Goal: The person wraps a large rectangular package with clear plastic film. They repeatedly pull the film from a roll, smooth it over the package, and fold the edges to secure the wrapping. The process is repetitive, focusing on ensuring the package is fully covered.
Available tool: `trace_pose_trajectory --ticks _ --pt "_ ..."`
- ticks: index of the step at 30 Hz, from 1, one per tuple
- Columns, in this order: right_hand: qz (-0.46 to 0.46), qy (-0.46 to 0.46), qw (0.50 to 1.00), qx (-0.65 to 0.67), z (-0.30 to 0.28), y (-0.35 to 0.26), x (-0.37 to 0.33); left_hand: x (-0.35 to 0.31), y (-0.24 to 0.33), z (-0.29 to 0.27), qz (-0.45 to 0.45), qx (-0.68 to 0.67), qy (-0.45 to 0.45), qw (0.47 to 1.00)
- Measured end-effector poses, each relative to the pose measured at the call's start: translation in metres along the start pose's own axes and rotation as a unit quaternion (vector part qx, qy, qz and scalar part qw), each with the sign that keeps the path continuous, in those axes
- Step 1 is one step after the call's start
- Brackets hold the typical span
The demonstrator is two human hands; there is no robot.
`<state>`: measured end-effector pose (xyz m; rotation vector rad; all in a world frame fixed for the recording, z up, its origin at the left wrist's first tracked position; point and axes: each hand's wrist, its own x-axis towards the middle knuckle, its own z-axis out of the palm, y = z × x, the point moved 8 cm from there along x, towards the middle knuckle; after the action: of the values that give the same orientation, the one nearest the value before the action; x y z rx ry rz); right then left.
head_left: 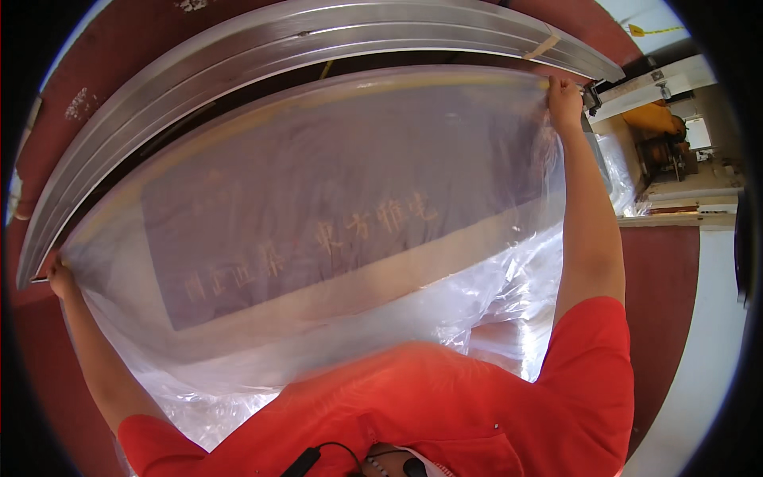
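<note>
A wide, clear plastic sheet [238, 350] stretches across in front of me between my two arms. My left hand [61, 278] is closed on its far left corner, beside the end of the metal rail. At the far right corner, my right hand [566, 103] pinches the same sheet, with its fingers curled over the edge. Through the film shows a large flat pale panel with a dark purple rectangle [302, 230] bearing gold lettering. Folds gather below my right hand, and the near part of the sheet hangs loose against my red shirt.
A long ribbed silver metal beam [318, 32] curves along the far side, with a strip of tape [543, 44] near its right end. The floor [664, 318] is dark red. More crumpled shiny plastic [528, 286] lies at right. Machinery [660, 143] stands beyond a white frame.
</note>
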<state>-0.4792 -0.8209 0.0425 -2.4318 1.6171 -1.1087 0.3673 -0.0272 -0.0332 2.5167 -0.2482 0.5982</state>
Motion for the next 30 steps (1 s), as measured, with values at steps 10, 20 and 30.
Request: trace_pose_trajectory --ticks 10,20,30 --pt "0.201 0.025 0.978 0.044 0.041 0.023 -0.01 0.051 -0.069 0.035 -0.085 -0.28 -0.063 0.954" --pt "0.178 0.066 0.981 0.037 0.025 0.022 -0.013 0.027 -0.061 0.05 -0.197 -0.325 -0.116 0.918" --pt "0.027 0.058 0.981 0.181 -0.022 -0.071 -0.022 0.014 0.016 0.024 -0.109 -0.345 -0.249 0.898"
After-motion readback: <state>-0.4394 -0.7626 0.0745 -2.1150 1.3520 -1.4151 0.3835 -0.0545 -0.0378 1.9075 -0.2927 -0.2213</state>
